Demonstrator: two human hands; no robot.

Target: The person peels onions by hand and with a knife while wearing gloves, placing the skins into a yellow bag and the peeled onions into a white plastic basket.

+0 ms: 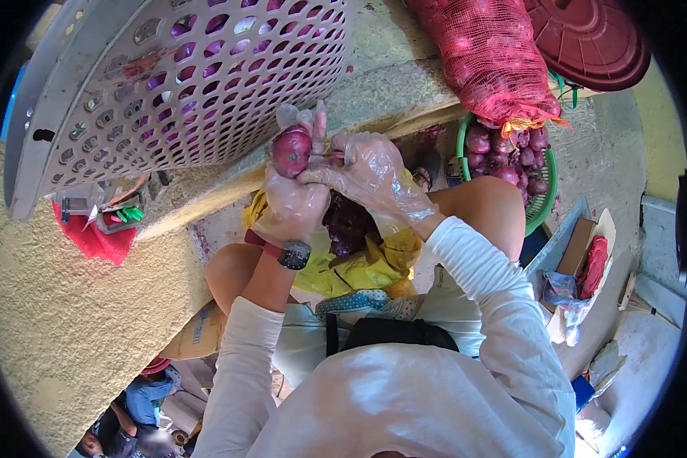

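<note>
Left hand [294, 202], gloved, is gripping a red onion [291, 151] up in front of the white perforated basket [183, 76]; right hand [366, 172] is pinching at its skin w/ fingertips. Better peeling from the top, keeping grip firm, dropping skins onto the yellow bag [359, 267] in the lap.

At the upper left of the frame a grey perforated basket [183, 76] crowded the space above the gloved hands, and a red mesh sack [492, 57] with a green basket of onions [546, 200] blocked the upper right. Between them, bare concrete ledge [389, 84] lay open at top centre.
</note>
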